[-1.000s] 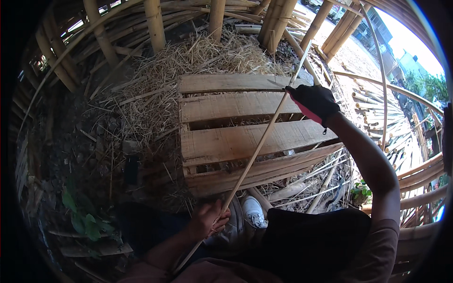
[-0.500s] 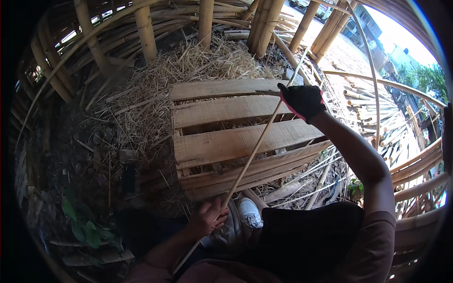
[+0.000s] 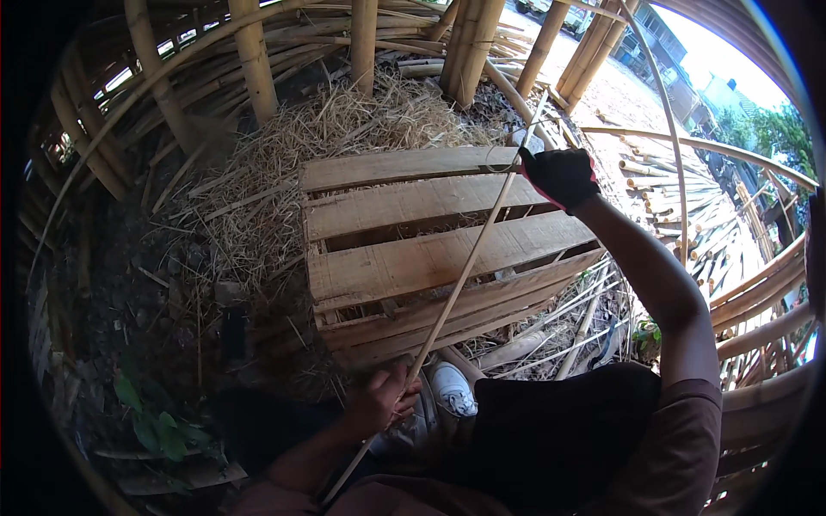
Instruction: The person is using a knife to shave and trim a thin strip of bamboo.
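A long, thin bamboo strip (image 3: 471, 258) slants across my front, from low by my lap up to the far right. My bare left hand (image 3: 385, 397) is closed round its lower part, near my knees. Toward the upper end, my right hand (image 3: 559, 179), in a black glove with red edging, is closed at the strip with its thumb raised. A thin pale curl (image 3: 499, 161) stands out beside that thumb. Whether the glove also holds a tool is hidden. Beneath the strip stands a slatted wooden crate (image 3: 387, 262), with gaps between its boards.
Straw-like shavings (image 3: 361, 125) lie heaped behind the crate. Upright bamboo poles (image 3: 469, 56) stand beyond, with long canes stacked behind them. Cut bamboo pieces (image 3: 688, 198) cover the ground at right. My white shoe (image 3: 452, 389) is against the crate's near side; a leafy plant (image 3: 163, 426) grows lower left.
The view has shifted slightly. The strip's top end sits a little lower, and a pale curl now shows by my right thumb. Both hands stay closed at the strip.
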Available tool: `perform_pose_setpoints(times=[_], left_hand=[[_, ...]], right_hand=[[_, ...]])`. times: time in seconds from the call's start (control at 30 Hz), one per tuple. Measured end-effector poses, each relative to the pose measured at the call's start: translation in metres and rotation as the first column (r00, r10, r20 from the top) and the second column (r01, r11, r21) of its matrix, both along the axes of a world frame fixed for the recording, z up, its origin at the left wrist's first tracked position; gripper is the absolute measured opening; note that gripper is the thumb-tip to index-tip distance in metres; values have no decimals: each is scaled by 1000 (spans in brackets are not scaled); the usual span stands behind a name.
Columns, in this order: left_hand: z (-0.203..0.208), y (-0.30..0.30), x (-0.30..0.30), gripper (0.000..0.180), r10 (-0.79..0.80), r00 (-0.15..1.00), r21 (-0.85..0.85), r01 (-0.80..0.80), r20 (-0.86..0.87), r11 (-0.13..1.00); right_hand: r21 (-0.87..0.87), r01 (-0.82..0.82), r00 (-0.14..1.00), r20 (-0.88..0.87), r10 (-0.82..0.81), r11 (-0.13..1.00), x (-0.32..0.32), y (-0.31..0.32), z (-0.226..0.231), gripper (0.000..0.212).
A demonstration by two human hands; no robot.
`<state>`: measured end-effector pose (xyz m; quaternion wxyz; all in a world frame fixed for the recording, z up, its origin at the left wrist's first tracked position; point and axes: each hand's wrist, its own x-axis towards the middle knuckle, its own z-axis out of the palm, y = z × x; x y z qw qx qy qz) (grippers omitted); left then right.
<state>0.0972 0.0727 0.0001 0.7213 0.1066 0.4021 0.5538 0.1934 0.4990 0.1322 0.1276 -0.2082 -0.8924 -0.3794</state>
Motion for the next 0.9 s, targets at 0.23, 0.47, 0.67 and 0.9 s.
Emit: perform_pose_setpoints(times=[0.23, 0.47, 0.67, 0.9], left_hand=[[-5, -23, -8, 52, -8, 966, 50, 21, -260, 999], [-1, -19, -10, 53, -52, 986, 29, 57, -157, 998], [0, -23, -10, 53, -62, 989, 24, 65, -131, 998], [-2, -25, -11, 54, -54, 985, 24, 59, -165, 998]], right_hand=[[-211, -248, 968, -26, 248, 946, 4, -49, -9, 49], [119, 323, 920, -271, -282, 939, 58, 90, 86, 50], [-614, 175, 837, -318, -445, 769, 21, 13, 59, 55], [-770, 24, 957, -166, -237, 638, -9, -29, 25, 59]])
